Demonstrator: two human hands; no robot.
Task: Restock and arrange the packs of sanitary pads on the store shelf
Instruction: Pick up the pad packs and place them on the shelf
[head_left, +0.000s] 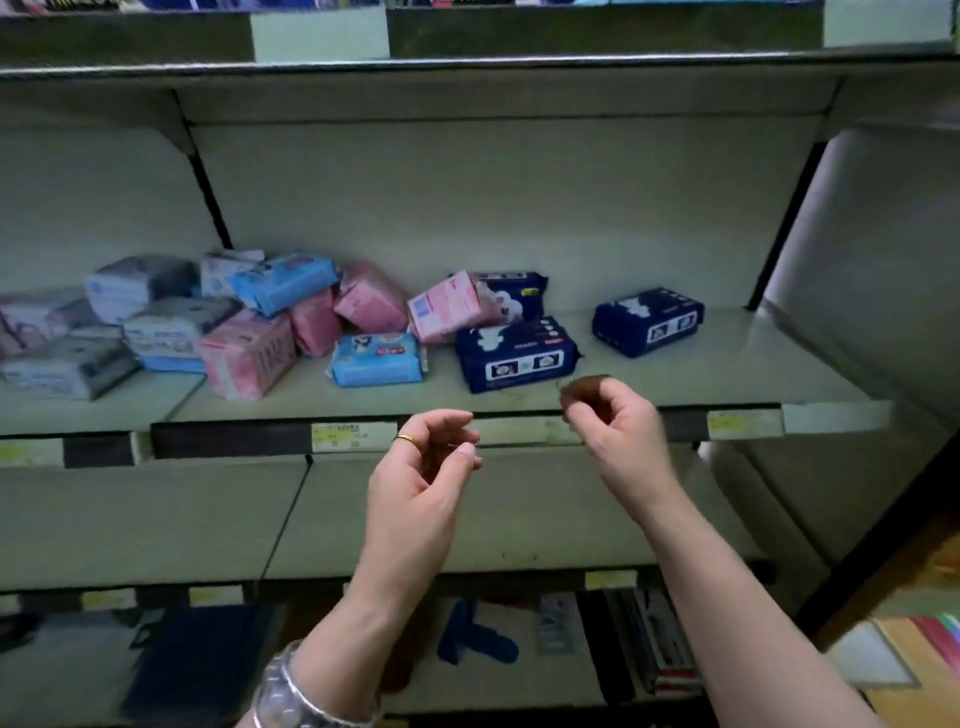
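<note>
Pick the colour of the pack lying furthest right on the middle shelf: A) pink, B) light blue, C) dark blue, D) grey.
C: the dark blue pack lies alone, rightmost on the shelf, apart from the other packs.

A shop: price-tagged shelf (519, 400) holding scattered pad packs (379, 358).

Jumbled pad packs (249, 353) on shelf (717, 379), 3 navy packs (514, 356) rightmost, left hand (421, 467), right hand (618, 423) loosely curled
</note>
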